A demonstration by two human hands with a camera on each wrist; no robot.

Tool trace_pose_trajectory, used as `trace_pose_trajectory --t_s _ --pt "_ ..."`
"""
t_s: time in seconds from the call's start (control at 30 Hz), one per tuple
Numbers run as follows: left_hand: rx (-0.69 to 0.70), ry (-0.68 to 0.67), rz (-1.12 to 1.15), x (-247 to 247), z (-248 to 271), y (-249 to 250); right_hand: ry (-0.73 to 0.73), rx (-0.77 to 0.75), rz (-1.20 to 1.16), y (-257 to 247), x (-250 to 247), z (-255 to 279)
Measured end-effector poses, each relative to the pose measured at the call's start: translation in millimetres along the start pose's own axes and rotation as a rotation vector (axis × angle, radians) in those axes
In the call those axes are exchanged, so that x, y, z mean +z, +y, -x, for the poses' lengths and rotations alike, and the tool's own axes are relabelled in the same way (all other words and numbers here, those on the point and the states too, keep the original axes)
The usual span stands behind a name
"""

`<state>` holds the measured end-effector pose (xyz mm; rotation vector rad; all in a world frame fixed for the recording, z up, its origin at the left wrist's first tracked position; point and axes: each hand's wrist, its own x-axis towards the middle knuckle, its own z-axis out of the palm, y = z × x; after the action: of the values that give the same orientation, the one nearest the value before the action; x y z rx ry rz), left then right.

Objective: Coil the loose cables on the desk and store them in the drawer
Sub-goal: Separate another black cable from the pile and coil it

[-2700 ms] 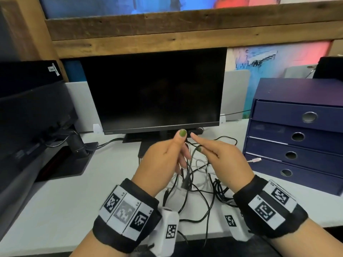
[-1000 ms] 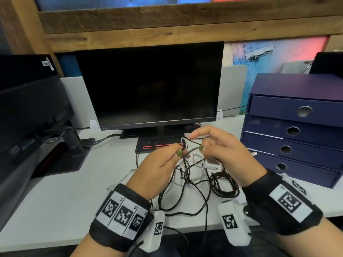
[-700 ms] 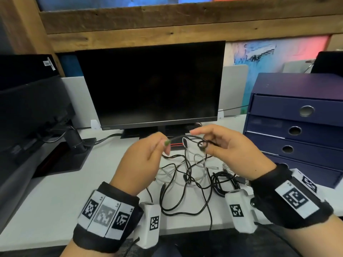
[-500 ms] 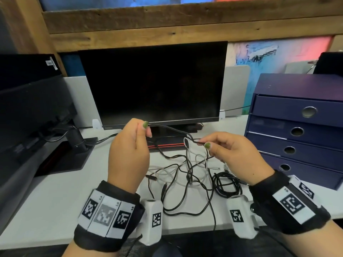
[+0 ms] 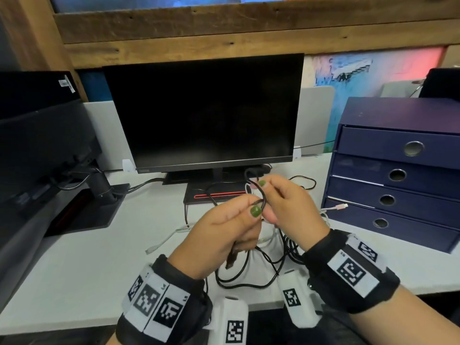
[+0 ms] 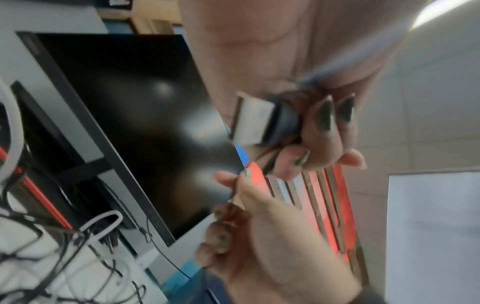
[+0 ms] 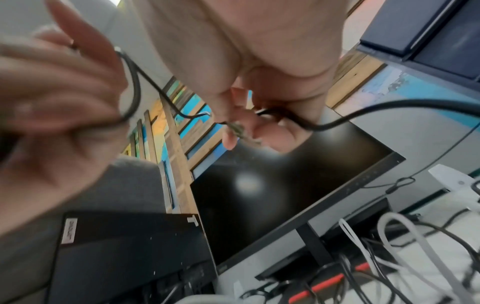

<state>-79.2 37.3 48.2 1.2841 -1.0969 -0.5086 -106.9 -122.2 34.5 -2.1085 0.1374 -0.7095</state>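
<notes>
I'm pinching the black cable [image 5: 261, 198] in both grips, left hand [image 5: 219, 235] and right hand [image 5: 288, 207] curled closed around it above the bench [image 5: 74, 265].

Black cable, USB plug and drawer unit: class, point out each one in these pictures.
black cable [image 5: 263, 199], head view, on the loop between both hands
USB plug [image 6: 253, 121], left wrist view, on its metal shell
drawer unit [image 5: 373, 143], head view, on the top drawer's front
</notes>
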Motion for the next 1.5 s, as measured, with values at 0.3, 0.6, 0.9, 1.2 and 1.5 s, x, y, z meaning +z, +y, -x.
trace_pose_trajectory --t_s 0.3,0.6,0.9,1.2,1.5 --pt "0.251 0.447 -0.184 -14.6 -10.2 6.4 -0.528 0.051 0.135 4.2 23.2 32.3" --pt "-0.084 0.344 -0.987 -37.5 -9.9 -13.3 -0.417 -0.134 0.088 -17.3 -22.2 21.9" --pt "0.116 0.227 -0.581 -13.6 -12.0 -5.1 0.004 -0.257 -0.101 -20.7 -33.6 -6.5" --pt "0.218 0.136 0.073 7.7 -20.4 15.8 -0.308 -0.018 -0.406 -20.8 10.4 6.7" --pt "0.132 0.521 -0.610 -14.2 -22.6 2.9 -0.540 -0.062 0.047 -3.4 2.0 27.0"
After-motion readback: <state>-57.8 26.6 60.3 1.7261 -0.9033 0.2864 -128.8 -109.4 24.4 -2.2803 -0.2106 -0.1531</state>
